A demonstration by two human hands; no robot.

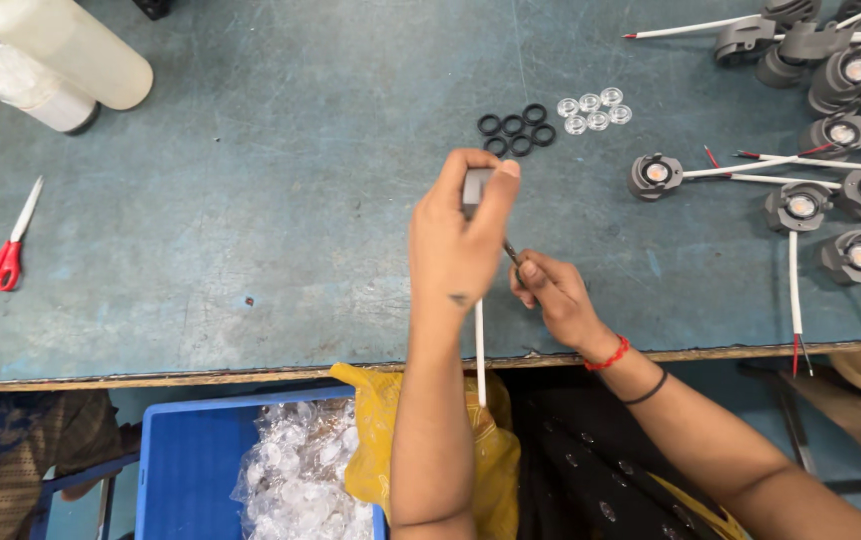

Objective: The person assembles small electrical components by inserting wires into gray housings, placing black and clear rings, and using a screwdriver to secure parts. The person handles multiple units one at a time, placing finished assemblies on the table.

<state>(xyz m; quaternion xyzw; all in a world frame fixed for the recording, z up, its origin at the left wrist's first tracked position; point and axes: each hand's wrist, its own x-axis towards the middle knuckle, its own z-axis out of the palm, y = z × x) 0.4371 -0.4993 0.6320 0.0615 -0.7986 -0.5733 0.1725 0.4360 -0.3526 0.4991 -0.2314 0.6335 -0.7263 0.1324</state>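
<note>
My left hand is closed around a small grey lamp housing, raised over the blue-green table. A white cable hangs down from that housing past the table's front edge. My right hand sits just to the right and grips a thin metal tool whose tip points up toward the housing. Beyond my hands lie several black rubber rings and several small clear lenses.
Several grey lamp housings with white cables lie at the right. Red-handled scissors lie at the left; two white plastic bottles stand at the far left. Below the table edge are a blue crate with bagged clear parts and a yellow bag.
</note>
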